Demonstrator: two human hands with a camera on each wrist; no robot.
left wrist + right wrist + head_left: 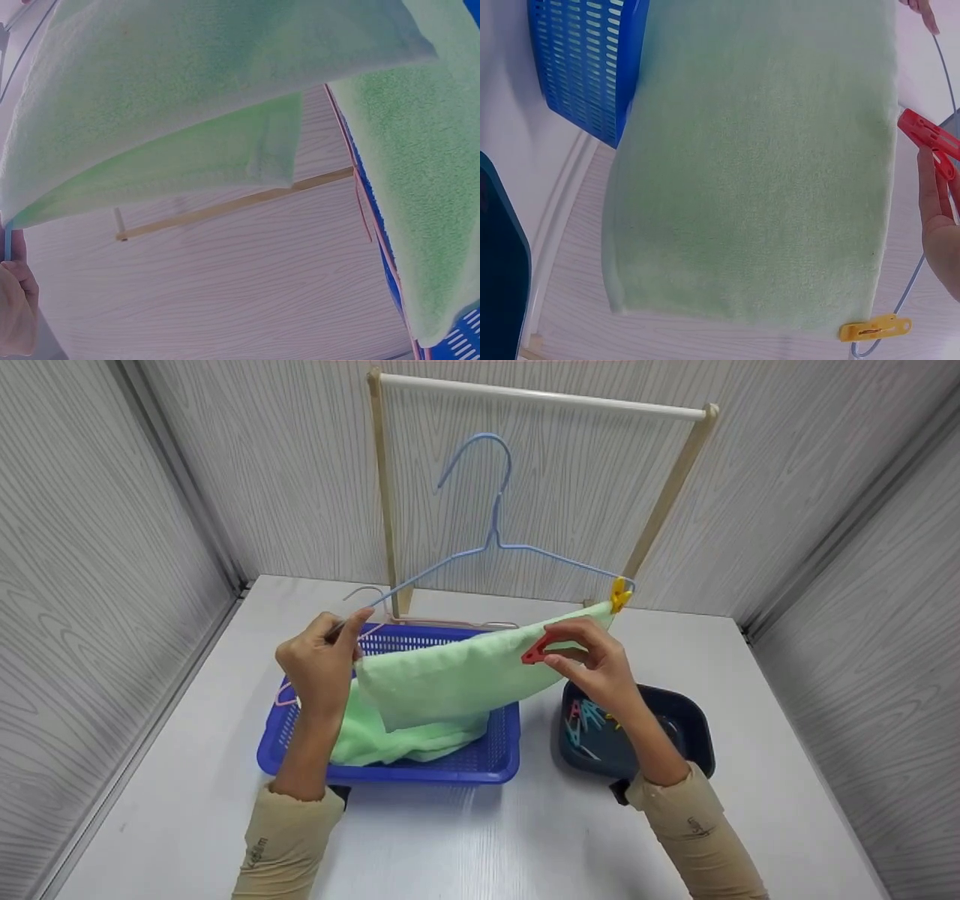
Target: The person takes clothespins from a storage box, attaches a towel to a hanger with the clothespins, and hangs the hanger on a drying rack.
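A light blue clothes hanger (450, 556) is held up by my left hand (319, 660), which grips its left end together with the upper left corner of a pale green towel (442, 682). The towel hangs folded over the hanger's bottom bar. At the right end, a yellow clothespin (619, 596) clamps the towel to the hanger. My right hand (604, 667) pinches a red clothespin (536, 651) between thumb and fingers in front of the towel. In the right wrist view, the red clothespin (928, 135) is right at the towel's top edge.
Below the towel stands a blue basket (457, 774) with more green cloth (405, 744) and a pink hanger (450, 622) at its back rim. To the right, a dark tray (697, 720) holds several clothespins (589, 716). Behind rises a wooden rack with a white rod (540, 395).
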